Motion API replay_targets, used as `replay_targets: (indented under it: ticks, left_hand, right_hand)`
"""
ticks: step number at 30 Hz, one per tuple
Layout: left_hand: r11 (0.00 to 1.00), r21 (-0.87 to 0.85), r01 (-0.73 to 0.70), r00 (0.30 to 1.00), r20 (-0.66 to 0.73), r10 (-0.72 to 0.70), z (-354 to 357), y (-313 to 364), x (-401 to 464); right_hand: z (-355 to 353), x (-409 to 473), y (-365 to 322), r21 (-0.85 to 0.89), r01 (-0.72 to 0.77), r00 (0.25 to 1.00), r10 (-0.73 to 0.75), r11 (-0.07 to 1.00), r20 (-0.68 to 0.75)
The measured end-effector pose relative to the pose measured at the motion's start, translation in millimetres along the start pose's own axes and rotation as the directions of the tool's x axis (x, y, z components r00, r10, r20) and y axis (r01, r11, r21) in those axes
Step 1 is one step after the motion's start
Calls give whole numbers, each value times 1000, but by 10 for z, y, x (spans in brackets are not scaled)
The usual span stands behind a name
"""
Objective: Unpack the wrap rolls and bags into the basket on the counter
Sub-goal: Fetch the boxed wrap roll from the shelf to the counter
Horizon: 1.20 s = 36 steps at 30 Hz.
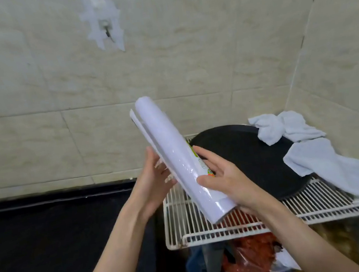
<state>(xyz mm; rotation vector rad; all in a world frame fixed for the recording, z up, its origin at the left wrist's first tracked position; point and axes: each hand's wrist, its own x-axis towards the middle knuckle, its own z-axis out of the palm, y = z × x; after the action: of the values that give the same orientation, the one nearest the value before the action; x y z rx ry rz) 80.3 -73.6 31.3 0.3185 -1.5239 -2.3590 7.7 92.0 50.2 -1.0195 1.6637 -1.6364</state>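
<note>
Between the two hands, tilted up and away toward the tiled wall (184,49), a white wrap roll (176,155) in clear film is held above the near left corner of a white wire rack (234,227). Its lower end points down toward the person and its upper end leans to the left, with a thin flat white strip lying along its left side. A small patch of coloured print shows on the roll's right side, just under the right fingers.

The left hand (155,181) is half open, its palm and curled fingers pressed against the left side of the roll near the middle. The right hand (224,180) cups the roll's lower right side, thumb laid across the front near the bottom end and fingers spread along the printed patch; it is partly closed around the roll rather than clenched.

Beyond the right hand, a round black pan (251,157) rests on the rack, and a crumpled white cloth (311,151) drapes over the pan's far right edge and down across the rack. Below the hands, under the rack's front edge, a jumble of bags (253,260) shows red and clear plastic, too blurred to tell apart. Left of the left forearm lies a dark counter (50,243). High above the hands, a small hook (107,31) sits on the wall inside a patch of white adhesive.
</note>
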Motion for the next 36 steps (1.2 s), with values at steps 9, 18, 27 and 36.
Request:
replay_targets:
  ticks: [9, 18, 27, 36]
  left_hand:
    - [983, -43, -176, 859, -495, 132, -1208, 334, -1883]
    - [952, -1, -305, 480, -864, 153, -2310, 422, -3743]
    - [860, -23, -510, 396, -894, 211, -3522, 828, -5061]
    - [827, 235, -511, -34, -967, 254, -5221, 1679, -5269]
  right_hand:
    - [2168, -468, 189, -345, 205, 942, -89, 916, 323]
    - [4239, -964, 389, -747, 382, 899, -34, 544, 436]
    - [5722, -687, 504, -325, 261, 542, 140, 909, 828]
    - [7812, 167, 427, -514, 669, 668, -133, 537, 732]
